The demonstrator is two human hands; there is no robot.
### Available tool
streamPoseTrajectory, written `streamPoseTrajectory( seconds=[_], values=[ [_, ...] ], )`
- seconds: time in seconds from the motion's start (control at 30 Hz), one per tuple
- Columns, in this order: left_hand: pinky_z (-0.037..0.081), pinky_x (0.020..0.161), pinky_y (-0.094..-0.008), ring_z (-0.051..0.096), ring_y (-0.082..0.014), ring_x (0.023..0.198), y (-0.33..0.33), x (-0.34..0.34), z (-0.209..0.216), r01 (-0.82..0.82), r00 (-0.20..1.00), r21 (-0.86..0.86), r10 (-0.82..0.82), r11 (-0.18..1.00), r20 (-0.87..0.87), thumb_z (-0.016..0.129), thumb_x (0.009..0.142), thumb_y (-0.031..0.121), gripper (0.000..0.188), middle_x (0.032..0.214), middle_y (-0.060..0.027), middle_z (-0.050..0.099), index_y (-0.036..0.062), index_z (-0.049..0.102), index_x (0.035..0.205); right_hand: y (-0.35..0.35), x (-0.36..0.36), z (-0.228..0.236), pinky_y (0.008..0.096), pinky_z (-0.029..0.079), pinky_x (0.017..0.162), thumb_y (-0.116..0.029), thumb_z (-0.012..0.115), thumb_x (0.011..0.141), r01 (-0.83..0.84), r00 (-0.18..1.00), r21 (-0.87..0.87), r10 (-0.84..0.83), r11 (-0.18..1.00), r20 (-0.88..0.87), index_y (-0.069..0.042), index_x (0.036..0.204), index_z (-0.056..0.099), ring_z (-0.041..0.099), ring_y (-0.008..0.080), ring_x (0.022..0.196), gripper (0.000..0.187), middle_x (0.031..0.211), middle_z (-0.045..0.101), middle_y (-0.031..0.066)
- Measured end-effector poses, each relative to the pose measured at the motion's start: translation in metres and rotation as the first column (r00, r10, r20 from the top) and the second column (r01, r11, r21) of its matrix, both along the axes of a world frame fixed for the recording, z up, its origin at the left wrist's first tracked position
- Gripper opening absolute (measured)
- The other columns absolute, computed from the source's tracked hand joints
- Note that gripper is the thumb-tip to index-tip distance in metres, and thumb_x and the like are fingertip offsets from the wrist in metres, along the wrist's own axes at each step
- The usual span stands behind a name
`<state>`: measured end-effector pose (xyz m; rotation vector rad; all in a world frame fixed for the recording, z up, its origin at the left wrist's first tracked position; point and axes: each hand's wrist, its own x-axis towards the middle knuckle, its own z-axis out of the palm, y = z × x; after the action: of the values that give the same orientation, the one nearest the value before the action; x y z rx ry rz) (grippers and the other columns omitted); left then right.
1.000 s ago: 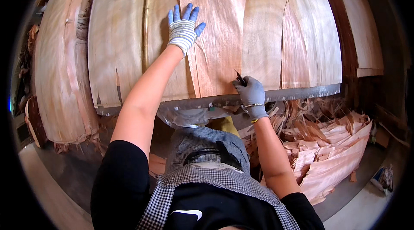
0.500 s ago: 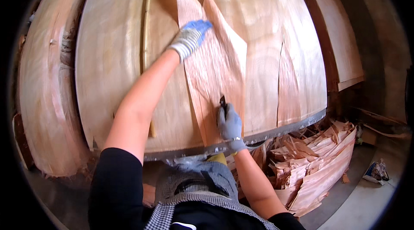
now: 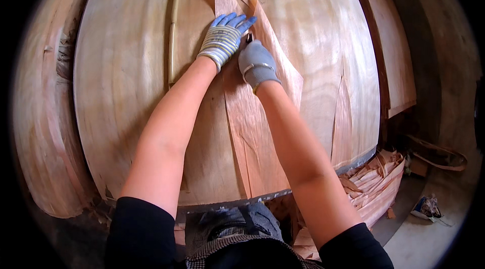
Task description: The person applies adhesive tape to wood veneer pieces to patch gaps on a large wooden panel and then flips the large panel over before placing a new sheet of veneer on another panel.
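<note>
While the reddish veneer piece (image 3: 247,122) is being pressed onto the pale sheet (image 3: 121,82) beneath, it is being steadied towards its far end by the left hand (image 3: 225,37) — fingers slightly spread and laid flat. Just beside them, a dark tool (image 3: 249,38), seemingly a knife, is being gripped in the right hand (image 3: 256,62), fingers curled round it; how the thumb is being set cannot be told. Risk is being run here: the left fingertips could be nicked should the tool slip, or should the thin veneer buckle under uneven pressure. Too deep a stroke could also leave the pale sheet scored. Compared with half a second ago, the right hand is being held much farther up the piece — then low, towards the front edge, now almost alongside the left.
</note>
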<state>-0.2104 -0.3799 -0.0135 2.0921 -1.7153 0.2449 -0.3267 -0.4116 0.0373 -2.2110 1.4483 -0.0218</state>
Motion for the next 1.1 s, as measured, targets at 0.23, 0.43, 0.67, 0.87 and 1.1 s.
streamPoseTrajectory(
  seconds=[0.23, 0.43, 0.67, 0.87, 1.1],
  values=[
    [0.027, 0.111, -0.0435, 0.041, -0.0281, 0.131, 0.004, -0.002, 0.006, -0.007, 0.997, 0.128, -0.003, 0.992, 0.075, 0.053, 0.088, 0.031, 0.04, 0.141, -0.0059, 0.047, 0.0259, 0.058, 0.128, 0.089, -0.052, 0.017, 0.0502, 0.052, 0.074, -0.021, 0.04, 0.095, -0.055, 0.975, 0.14, 0.084, 0.989, -0.205, -0.001, 0.107, 0.05, 0.067, 0.0414, 0.086, 0.025, 0.091, 0.067, 0.0271],
    [0.019, 0.113, -0.0462, 0.032, -0.0291, 0.137, 0.01, -0.01, 0.02, -0.009, 0.993, 0.263, -0.022, 0.965, 0.115, 0.057, 0.082, 0.056, 0.07, 0.148, -0.0083, 0.038, 0.0197, 0.044, 0.14, 0.181, -0.167, 0.01, 0.0522, 0.05, 0.056, -0.016, 0.04, 0.093, -0.171, 0.975, 0.146, 0.189, 0.974, -0.119, -0.002, 0.1, 0.046, 0.064, 0.0419, 0.063, 0.016, 0.071, 0.065, 0.0246],
    [0.016, 0.114, -0.0485, 0.03, -0.0285, 0.138, 0.009, -0.014, 0.027, -0.031, 0.992, 0.335, -0.012, 0.942, 0.125, 0.056, 0.085, 0.054, 0.068, 0.149, -0.008, 0.036, 0.02, 0.042, 0.141, 0.317, -0.362, 0.051, 0.0432, 0.052, 0.051, -0.022, 0.05, 0.088, -0.166, 0.831, 0.424, 0.358, 0.89, -0.425, -0.006, 0.102, 0.049, 0.065, 0.0338, 0.059, 0.022, 0.073, 0.065, 0.0164],
    [0.014, 0.114, -0.0491, 0.029, -0.0283, 0.139, 0.01, -0.016, 0.032, -0.039, 0.997, 0.33, 0.016, 0.943, 0.07, 0.061, 0.081, 0.055, 0.069, 0.149, -0.0073, 0.035, 0.0216, 0.045, 0.139, 0.182, -0.344, 0.053, 0.0451, 0.044, 0.041, -0.016, 0.06, 0.086, -0.304, 0.952, -0.123, 0.298, 0.945, -0.068, -0.007, 0.105, 0.056, 0.059, 0.0336, 0.049, 0.022, 0.063, 0.06, 0.0168],
    [0.017, 0.114, -0.0489, 0.033, -0.0276, 0.136, 0.008, -0.01, 0.032, -0.021, 0.999, 0.288, 0.031, 0.957, -0.032, 0.07, 0.073, 0.053, 0.07, 0.145, -0.0067, 0.041, 0.0241, 0.05, 0.133, -0.027, -0.098, 0.01, 0.0529, 0.046, 0.066, -0.024, 0.05, 0.091, -0.495, 0.861, -0.246, 0.509, 0.833, -0.01, -0.006, 0.097, 0.051, 0.06, 0.0429, 0.073, 0.019, 0.077, 0.063, 0.0207]
  ],
)
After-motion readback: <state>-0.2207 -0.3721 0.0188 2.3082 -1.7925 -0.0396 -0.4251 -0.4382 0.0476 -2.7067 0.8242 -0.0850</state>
